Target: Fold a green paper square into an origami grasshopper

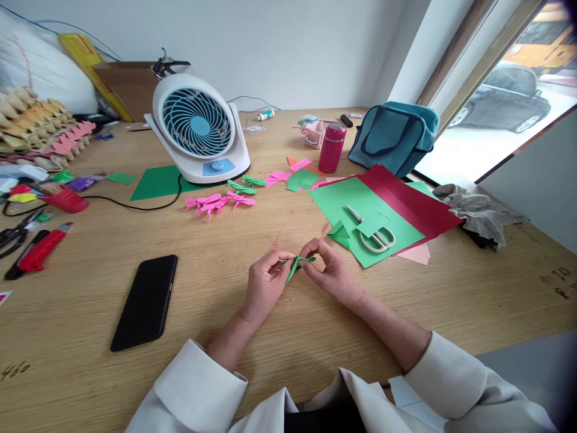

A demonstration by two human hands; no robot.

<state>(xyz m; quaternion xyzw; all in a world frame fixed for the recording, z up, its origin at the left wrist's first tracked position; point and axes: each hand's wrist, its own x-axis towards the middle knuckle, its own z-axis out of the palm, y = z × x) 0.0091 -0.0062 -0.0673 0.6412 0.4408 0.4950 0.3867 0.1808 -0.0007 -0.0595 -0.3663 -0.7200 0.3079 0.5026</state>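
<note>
Between my two hands is a small piece of folded green paper (294, 268), held just above the wooden table. My left hand (267, 278) pinches its left side between thumb and fingers. On the other side my right hand (330, 272) pinches the right end, and fingertips hide part of the folds. Beyond my hands lie several pink folded paper figures (216, 204) and a few green ones (243, 185). To the right, white-handled scissors (377, 240) rest on a light green paper sheet (342, 201), beside a folded green scrap (340, 233).
A white fan (198, 126) stands at the back left. A black phone (145, 302) lies left of my hands. Further left is a red utility knife (44, 248). A magenta flask (332, 148) and a teal bag (394, 137) stand at the back right, behind dark red paper (406, 201).
</note>
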